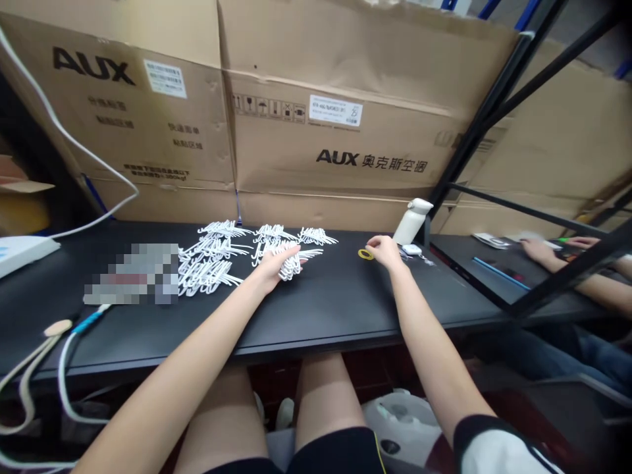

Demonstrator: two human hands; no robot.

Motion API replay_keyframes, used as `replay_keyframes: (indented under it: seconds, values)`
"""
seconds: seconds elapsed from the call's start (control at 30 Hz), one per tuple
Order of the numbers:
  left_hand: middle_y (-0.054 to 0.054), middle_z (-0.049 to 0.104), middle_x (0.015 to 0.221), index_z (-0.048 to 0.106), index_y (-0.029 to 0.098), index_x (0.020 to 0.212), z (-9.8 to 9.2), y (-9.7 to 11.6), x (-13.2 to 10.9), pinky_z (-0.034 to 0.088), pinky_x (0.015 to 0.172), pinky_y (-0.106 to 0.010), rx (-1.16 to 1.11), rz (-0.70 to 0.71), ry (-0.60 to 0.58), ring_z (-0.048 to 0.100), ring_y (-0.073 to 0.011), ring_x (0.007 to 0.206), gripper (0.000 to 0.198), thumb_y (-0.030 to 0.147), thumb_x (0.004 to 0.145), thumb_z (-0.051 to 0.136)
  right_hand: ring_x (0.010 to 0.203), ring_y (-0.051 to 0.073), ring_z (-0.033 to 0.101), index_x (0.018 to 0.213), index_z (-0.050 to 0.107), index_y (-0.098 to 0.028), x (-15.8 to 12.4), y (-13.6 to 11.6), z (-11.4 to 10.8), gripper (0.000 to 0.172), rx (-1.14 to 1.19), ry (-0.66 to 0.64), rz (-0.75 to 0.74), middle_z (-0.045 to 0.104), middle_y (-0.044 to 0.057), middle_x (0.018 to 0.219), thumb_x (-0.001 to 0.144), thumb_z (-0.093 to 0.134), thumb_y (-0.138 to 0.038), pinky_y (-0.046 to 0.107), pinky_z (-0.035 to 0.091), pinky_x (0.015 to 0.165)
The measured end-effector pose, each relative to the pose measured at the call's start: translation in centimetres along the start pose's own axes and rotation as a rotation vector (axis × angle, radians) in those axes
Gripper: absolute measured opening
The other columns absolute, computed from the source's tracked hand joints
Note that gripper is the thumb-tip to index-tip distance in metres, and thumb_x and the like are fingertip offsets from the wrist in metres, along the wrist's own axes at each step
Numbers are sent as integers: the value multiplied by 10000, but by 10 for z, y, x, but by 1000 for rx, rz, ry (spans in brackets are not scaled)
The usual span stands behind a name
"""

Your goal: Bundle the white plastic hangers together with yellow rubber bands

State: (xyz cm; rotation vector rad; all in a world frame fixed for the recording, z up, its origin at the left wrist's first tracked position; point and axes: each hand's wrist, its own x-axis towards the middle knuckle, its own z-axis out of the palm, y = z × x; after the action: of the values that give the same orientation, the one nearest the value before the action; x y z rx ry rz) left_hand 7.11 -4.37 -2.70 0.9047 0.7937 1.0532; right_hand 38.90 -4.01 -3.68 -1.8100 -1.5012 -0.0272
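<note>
My left hand (274,266) is closed round a bundle of small white plastic hangers (291,263), resting on the black table (326,309). More bundles of white hangers (212,257) lie in rows just behind and to the left of it. My right hand (384,251) reaches to the back right, its fingers pinched at a small yellow rubber band (366,254) that lies on the table.
A white bottle (411,221) stands by a black rack post behind my right hand. Large AUX cardboard boxes (340,131) line the back. Cables (59,368) and a white device (22,253) sit at the left. Another person's hands (543,253) work at the right.
</note>
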Motion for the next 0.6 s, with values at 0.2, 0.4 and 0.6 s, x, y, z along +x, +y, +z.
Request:
replay_keyframes:
  seconds: [0.2,0.4,0.6]
  values:
    - [-131,705,1030,633,123,944,-2,0,-3,557,519,-258,46,11,-33,703,-199,693,353,199,644,802,615,151,612,612,703,-167,-5,3,5,136,-130,-215,-12,684,39,639,685,691,-282,241,451,624]
    - [-131,708,1015,627,117,943,-4,2,-3,558,528,-255,57,24,-37,703,-198,689,344,196,653,794,668,154,625,660,709,-169,-3,1,7,93,-233,-272,3,707,58,723,719,671,-231,231,434,639]
    - [-135,710,1019,632,109,955,-4,5,-5,554,530,-251,50,24,-43,702,-192,695,348,191,658,793,698,165,637,726,729,-174,-4,-1,2,120,-246,-241,7,717,62,759,748,625,-230,236,436,649]
